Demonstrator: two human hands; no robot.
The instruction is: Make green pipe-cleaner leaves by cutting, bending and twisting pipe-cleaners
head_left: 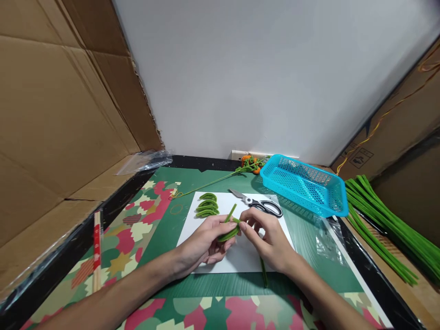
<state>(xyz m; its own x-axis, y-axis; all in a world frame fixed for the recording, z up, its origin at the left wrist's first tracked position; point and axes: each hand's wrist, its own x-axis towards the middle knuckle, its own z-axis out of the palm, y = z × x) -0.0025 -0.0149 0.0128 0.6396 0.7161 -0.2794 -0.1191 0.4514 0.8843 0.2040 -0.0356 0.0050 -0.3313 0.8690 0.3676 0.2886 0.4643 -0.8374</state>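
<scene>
A green pipe cleaner [227,236] is bent into a curved loop between my hands, with one straight end poking up. My left hand [215,236] pinches it between thumb and fingers. The thumb and forefinger of my right hand [264,233] close on the loop's right side. Below my right palm a length of green pipe cleaner [263,272] hangs down; whether it joins the loop is hidden. Under both hands lies a white sheet of paper [240,261]. Several bent green leaf shapes [207,206] are stacked on its upper left. Scissors [256,202] with black and white handles lie partly open beyond my right hand.
A blue plastic basket [338,201] stands at back right, with long green pipe cleaners [388,215] beside it. An orange flower on a green stem [220,177] lies at the back. Wrapped chopsticks [97,247] are at left. Cardboard [65,91] walls the left side.
</scene>
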